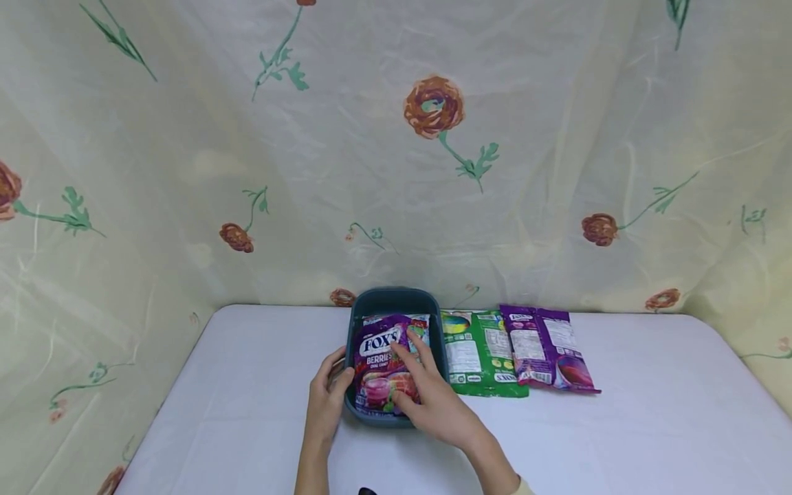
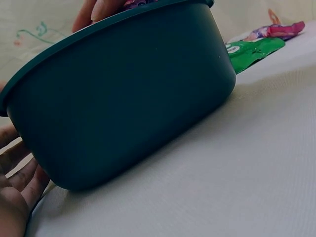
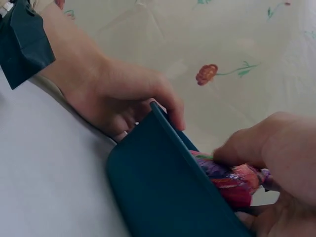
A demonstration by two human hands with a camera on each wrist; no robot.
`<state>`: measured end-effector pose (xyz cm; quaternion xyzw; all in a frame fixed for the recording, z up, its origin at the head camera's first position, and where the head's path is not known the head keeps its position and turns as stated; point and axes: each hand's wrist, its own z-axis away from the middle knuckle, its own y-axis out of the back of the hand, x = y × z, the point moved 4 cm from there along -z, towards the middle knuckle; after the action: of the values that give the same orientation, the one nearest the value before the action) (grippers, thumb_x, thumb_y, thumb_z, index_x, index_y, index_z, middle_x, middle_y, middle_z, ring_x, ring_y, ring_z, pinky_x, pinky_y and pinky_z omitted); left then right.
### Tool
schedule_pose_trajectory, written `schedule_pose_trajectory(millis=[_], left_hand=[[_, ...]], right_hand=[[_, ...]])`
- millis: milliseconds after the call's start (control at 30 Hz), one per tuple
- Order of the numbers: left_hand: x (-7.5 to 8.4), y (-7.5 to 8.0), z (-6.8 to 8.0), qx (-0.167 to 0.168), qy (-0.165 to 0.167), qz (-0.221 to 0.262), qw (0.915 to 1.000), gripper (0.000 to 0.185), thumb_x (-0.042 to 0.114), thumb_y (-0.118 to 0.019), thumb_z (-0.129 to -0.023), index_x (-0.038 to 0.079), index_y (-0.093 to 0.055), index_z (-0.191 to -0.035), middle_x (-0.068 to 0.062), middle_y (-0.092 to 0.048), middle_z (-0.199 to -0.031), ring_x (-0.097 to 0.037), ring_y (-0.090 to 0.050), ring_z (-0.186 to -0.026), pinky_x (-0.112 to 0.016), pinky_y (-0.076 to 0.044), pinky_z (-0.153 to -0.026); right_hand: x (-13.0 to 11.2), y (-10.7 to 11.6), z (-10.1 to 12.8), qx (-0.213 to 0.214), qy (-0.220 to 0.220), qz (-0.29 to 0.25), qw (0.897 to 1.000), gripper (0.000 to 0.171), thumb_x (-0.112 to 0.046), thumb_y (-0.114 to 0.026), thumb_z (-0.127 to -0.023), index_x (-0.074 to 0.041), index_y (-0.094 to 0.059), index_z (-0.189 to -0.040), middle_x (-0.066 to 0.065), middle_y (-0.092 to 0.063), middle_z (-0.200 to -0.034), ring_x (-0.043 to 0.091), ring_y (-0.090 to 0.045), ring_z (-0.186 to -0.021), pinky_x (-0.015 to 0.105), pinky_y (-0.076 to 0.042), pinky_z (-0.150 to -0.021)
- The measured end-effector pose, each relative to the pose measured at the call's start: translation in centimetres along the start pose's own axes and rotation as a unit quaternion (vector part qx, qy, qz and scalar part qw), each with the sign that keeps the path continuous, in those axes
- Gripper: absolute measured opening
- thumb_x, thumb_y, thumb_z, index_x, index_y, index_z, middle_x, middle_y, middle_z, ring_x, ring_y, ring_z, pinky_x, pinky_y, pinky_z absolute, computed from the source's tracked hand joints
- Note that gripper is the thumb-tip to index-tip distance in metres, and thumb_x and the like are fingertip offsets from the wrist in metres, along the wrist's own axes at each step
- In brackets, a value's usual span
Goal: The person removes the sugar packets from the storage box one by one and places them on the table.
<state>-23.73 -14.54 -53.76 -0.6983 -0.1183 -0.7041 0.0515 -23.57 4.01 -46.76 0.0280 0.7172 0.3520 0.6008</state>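
Note:
A dark teal tub (image 1: pixel 392 294) stands on the white table (image 1: pixel 619 433), and a purple Fox's Berries candy bag (image 1: pixel 379 347) lies inside it. My left hand (image 1: pixel 328 392) holds the tub's left side, thumb hooked over the rim and fingers along the outer wall. My right hand (image 1: pixel 417 378) lies over the bag and grips its near end. The left wrist view is filled by the tub's wall (image 2: pixel 123 94), with my left palm (image 2: pixel 17 190) at its base. The right wrist view shows the left hand (image 3: pixel 113 91) on the tub (image 3: pixel 163 192) and the right hand (image 3: pixel 279 148) on the bag (image 3: pixel 232 182).
A green candy bag (image 1: pixel 479 354) and a purple one (image 1: pixel 547 347) lie flat just right of the tub. A floral cloth (image 1: pixel 433 172) hangs close behind and along both sides of the table. Bare white table surface spreads to the left, right and front.

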Motion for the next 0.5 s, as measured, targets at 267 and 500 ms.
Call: schedule_pose_trajectory(millis=[267, 500], left_hand=[[0.05, 0.0, 0.13, -0.002, 0.001, 0.007, 1.0, 0.042, 0.03, -0.056, -0.094, 0.024, -0.05, -0.135, -0.007, -0.052, -0.137, -0.026, -0.048, -0.127, -0.05, -0.038, -0.107], [-0.23, -0.04, -0.06, -0.002, -0.003, 0.006, 1.0, 0.042, 0.029, -0.056, -0.094, 0.023, -0.05, -0.135, -0.007, -0.052, -0.137, -0.025, -0.049, -0.126, -0.049, -0.037, -0.108]], right_hand=[[0.53, -0.03, -0.25, 0.034, -0.011, -0.041, 0.999, 0.065, -0.007, -0.059, -0.09, -0.02, -0.032, -0.147, -0.003, -0.005, -0.159, 0.036, -0.022, -0.142, 0.051, -0.042, -0.103], [0.51, 0.08, -0.27, 0.05, -0.013, -0.06, 0.997, 0.065, -0.003, -0.057, -0.089, -0.014, -0.032, -0.147, -0.002, -0.007, -0.159, 0.034, -0.019, -0.143, 0.052, -0.04, -0.104]])
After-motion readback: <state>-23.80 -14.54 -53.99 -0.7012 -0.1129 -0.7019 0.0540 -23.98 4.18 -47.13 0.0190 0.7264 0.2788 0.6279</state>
